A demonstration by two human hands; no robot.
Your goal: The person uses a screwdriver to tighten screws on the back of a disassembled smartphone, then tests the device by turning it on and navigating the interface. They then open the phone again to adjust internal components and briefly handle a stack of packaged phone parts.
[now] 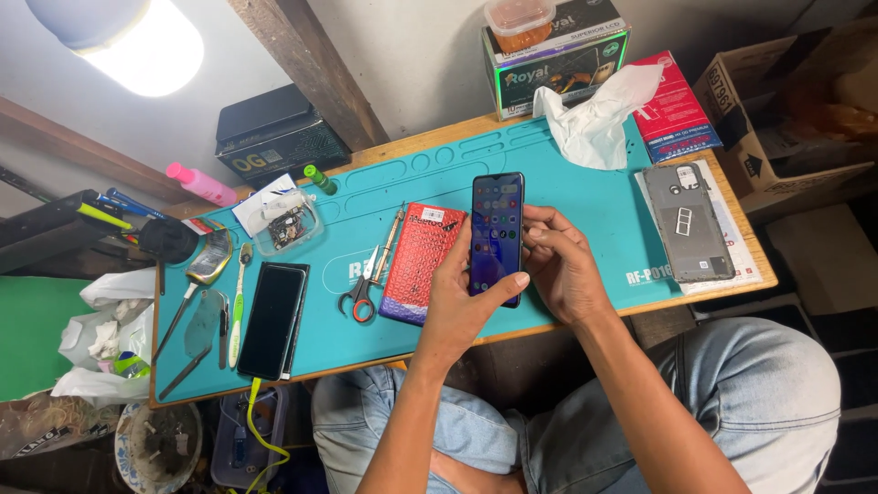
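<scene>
Both hands hold a slim glossy smartphone [497,236] upright, its lit screen showing, above the near edge of the teal rubbery mat [585,197] that covers the wooden surface [439,137]. The left hand [457,297] closes its fingers round the phone's left edge, thumb laid across the lower glass. The right hand [562,265] curls its fingers against the right edge. Just left of the phone lies a red dimpled rectangular case [419,261], then metal scissors [364,288], then a dark flat phone [273,318]. Right of it rests a grey back panel [686,224]; behind, crumpled white tissue [594,119].
</scene>
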